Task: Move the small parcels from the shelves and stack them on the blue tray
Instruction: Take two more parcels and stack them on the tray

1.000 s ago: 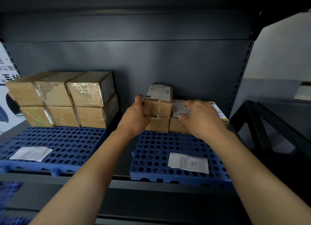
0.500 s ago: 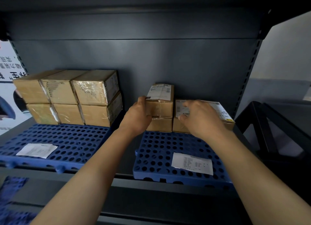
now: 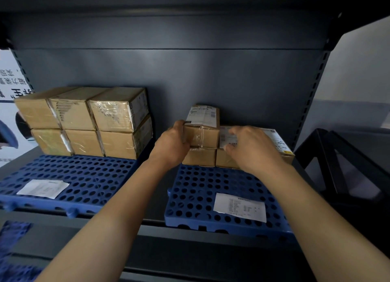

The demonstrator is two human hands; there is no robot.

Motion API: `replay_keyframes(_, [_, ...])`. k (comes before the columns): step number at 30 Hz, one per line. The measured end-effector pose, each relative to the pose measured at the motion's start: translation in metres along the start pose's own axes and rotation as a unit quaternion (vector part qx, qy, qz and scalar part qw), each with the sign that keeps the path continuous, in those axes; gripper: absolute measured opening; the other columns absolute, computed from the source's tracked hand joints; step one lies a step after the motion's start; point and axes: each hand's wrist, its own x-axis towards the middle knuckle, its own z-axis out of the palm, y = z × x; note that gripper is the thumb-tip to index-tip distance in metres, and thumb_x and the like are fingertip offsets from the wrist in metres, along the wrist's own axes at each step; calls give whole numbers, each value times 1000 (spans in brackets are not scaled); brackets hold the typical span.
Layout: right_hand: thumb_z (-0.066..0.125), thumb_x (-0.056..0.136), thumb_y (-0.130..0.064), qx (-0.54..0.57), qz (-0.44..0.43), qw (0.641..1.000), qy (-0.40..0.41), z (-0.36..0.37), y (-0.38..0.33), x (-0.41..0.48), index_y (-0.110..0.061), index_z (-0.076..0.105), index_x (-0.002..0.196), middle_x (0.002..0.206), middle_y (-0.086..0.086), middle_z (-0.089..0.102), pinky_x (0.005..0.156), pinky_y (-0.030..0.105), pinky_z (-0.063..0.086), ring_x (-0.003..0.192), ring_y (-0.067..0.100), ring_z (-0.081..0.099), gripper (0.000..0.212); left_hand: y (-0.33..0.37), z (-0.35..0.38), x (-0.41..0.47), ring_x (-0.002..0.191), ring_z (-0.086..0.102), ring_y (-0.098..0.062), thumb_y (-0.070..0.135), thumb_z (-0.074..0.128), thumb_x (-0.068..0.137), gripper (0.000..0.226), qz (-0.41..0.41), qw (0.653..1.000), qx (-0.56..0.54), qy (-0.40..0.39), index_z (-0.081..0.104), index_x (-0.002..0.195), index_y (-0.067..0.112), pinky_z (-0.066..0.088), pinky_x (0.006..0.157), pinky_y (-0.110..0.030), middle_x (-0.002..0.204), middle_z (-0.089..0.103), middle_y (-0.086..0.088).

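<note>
Left hand [image 3: 172, 143] grips the left end of small brown taped cardboard parcel [image 3: 202, 137]. Right hand [image 3: 251, 148] has curled fingers at the parcel's right end; can't tell if it is gripping. The parcel sits on a second brown parcel [image 3: 199, 157] at the back of the blue perforated plastic tray [image 3: 211, 186] on the dark metal shelf [image 3: 147, 229]. A flat labelled box [image 3: 280, 144] lies just beside, under the right hand.

Matt brown cardboard parcels [image 3: 201, 137] under glossy clear tape, perforated blue plastic tray [image 3: 211, 188], matt dark metal shelf [image 3: 190, 74].
</note>
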Motion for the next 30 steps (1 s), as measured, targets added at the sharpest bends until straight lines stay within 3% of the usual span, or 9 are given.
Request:
replay_keyframes(19, [55, 94, -25, -27, -25, 999, 5, 9, -10, 2, -11, 58, 122, 119, 8, 62, 87, 33, 46, 107, 24, 58, 32, -11, -10, -5, 111, 54, -29, 14, 58, 87, 51, -3, 1000, 9, 0, 38, 134, 11, 48, 89, -42, 123, 56, -13])
replay_keyframes(24, [54, 94, -24, -29, -27, 999, 3, 9, -13, 0, -11, 58, 124, 119, 8, 62, 87, 33, 47, 107, 24, 58, 32, -12, -12, -7, 112, 53, -30, 17, 58, 87, 53, -5, 999, 34, 6, 37, 135, 11, 46, 92, -48, 127, 54, -13])
replay_keyframes(30, [53, 94, -19, -64, -26, 998, 5, 5, -13, -4, -10, 61, 117, 112, 9, 64, 85, 33, 46, 102, 26, 59, 26, 11, -26, -20, 105, 55, -33, 14, 54, 89, 48, 71, 989, 104, 75, 41, 135, 10, 45, 91, -49, 119, 55, -15])
